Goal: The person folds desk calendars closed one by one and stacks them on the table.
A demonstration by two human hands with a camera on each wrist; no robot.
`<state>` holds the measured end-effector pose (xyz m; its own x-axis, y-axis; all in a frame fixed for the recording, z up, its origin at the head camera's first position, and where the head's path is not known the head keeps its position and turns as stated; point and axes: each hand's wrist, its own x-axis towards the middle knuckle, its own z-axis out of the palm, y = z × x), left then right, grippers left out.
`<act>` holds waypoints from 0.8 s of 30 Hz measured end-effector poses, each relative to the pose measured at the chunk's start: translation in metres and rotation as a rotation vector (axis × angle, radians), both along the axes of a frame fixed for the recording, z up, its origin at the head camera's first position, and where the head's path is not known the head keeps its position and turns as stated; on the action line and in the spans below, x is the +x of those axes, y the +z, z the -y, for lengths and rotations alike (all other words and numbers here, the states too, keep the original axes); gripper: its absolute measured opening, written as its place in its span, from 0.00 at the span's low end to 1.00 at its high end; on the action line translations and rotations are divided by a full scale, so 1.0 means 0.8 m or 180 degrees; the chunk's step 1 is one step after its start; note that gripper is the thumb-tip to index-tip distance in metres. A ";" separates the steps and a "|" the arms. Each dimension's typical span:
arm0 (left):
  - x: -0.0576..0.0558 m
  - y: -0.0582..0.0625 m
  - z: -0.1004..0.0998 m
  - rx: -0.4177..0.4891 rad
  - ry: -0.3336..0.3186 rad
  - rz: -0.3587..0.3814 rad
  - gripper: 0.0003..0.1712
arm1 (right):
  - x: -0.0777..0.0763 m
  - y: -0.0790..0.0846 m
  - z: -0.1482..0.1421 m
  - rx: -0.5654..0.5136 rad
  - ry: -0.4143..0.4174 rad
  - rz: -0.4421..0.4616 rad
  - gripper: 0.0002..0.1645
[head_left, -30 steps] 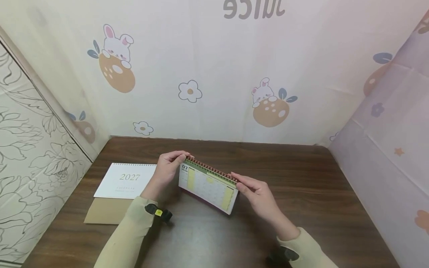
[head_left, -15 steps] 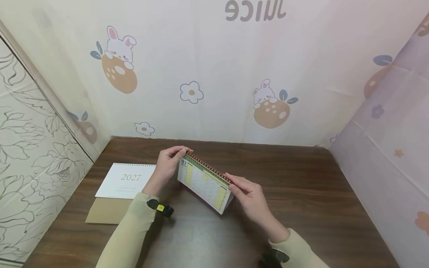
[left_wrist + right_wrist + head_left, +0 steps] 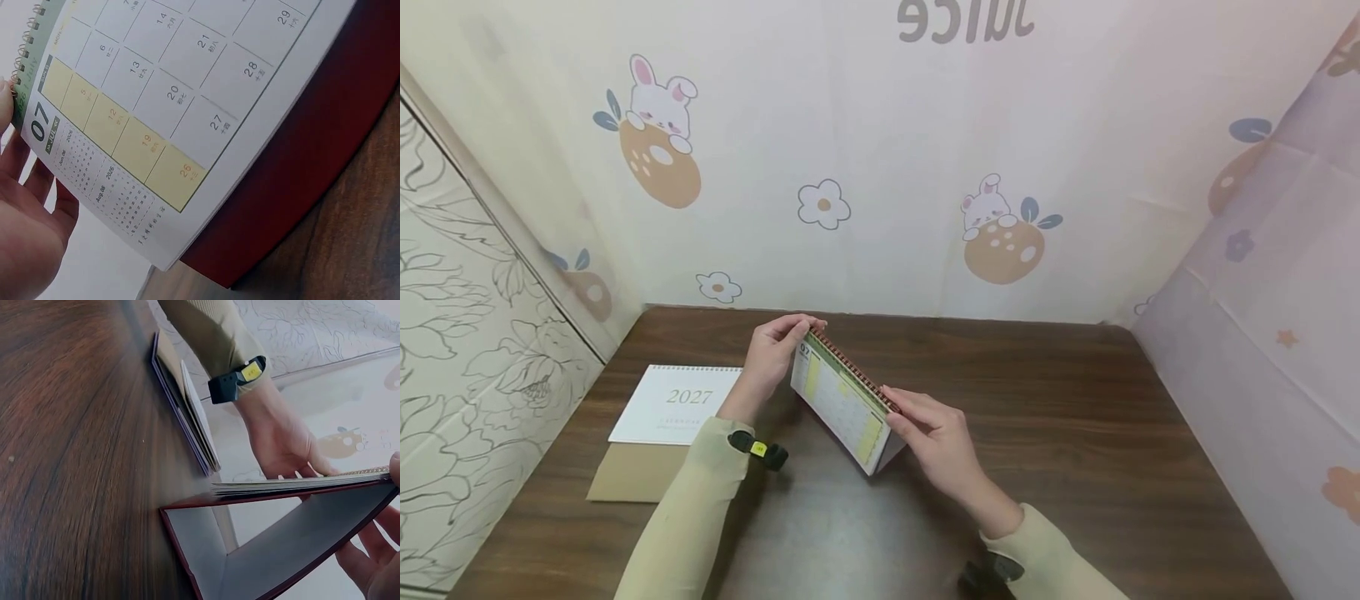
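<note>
Along the copper spiral (image 3: 852, 365) of a desk calendar (image 3: 838, 400), both hands are on: the left hand (image 3: 767, 360) pinches the far end, the right hand (image 3: 931, 429) pinches the near end, thumbs on the page side, fingers behind. Between them goes the long axis, slanting from far left down to near right, so the right hand has the corner closer to the person. Page side faces near and left, July showing in the left wrist view, with the red backing (image 3: 262, 206) peeking out below. Now the right wrist view, looking in from the end: the stand gapes into a tent, its pale inside (image 3: 306, 525) exposed, its foot apparently resting on the brown surface (image 3: 1037, 375). Out to the left, beyond the left hand's wristband (image 3: 758, 448), a white 2027 calendar (image 3: 673, 408) lies low, tan board (image 3: 636, 473) showing along its near side, the left forearm cutting across its right part. And at the back, the rabbit-print cloth (image 3: 910, 125) hangs behind everything.
</note>
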<state>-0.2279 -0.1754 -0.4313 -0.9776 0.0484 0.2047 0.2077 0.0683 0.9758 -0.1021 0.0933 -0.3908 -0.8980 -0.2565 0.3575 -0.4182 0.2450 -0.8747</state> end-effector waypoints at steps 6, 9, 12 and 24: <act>-0.008 -0.002 0.002 0.0106 -0.0023 0.0087 0.21 | -0.001 -0.002 0.009 -0.0069 0.0073 0.0068 0.22; -0.010 -0.003 0.002 0.0197 -0.0035 0.0093 0.21 | -0.002 -0.003 0.012 -0.0118 0.0115 0.0105 0.23; -0.011 -0.004 0.000 0.0260 -0.0049 0.0082 0.20 | -0.002 -0.003 0.012 -0.0145 0.0141 0.0119 0.23; -0.013 -0.009 -0.003 0.0635 -0.0120 0.0157 0.20 | -0.003 0.003 0.018 -0.0241 0.0240 0.0163 0.22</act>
